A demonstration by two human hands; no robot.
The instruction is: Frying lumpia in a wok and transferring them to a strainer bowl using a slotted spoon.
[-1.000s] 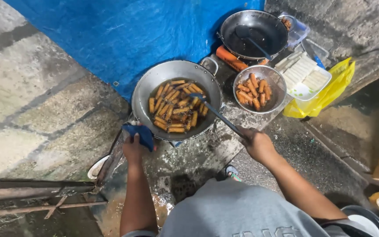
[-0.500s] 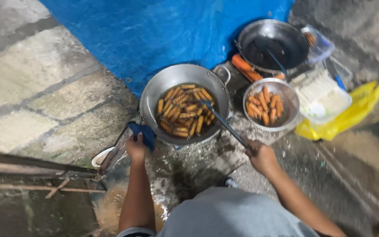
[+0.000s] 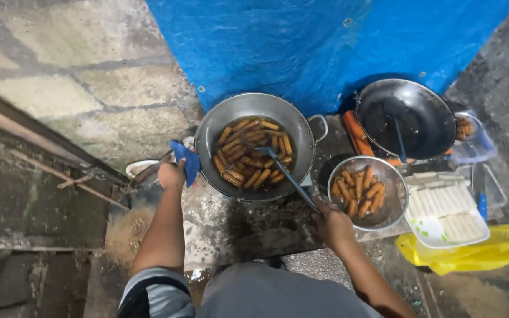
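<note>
Gripping a folded blue cloth (image 3: 185,160) at the rim of the round grey metal wok (image 3: 254,147) with the left hand (image 3: 171,174); right hand (image 3: 332,224) closing around a long dark spatula (image 3: 287,174), blade dipping among browned rolls (image 3: 253,153) frying in oil.

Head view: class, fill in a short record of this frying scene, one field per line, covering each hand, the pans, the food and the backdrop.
Left hand: left hand grips the wok's near handle through a blue cloth
Right hand: right hand holds a long-handled spatula, its blade in the oil
Wok: wok holds browned rolls frying
Strainer bowl: metal strainer with fried rolls
Tray: white tray of pale uncooked rolls
Second pan: dark empty wok with a ladle
Backdrop: blue tarp
</note>
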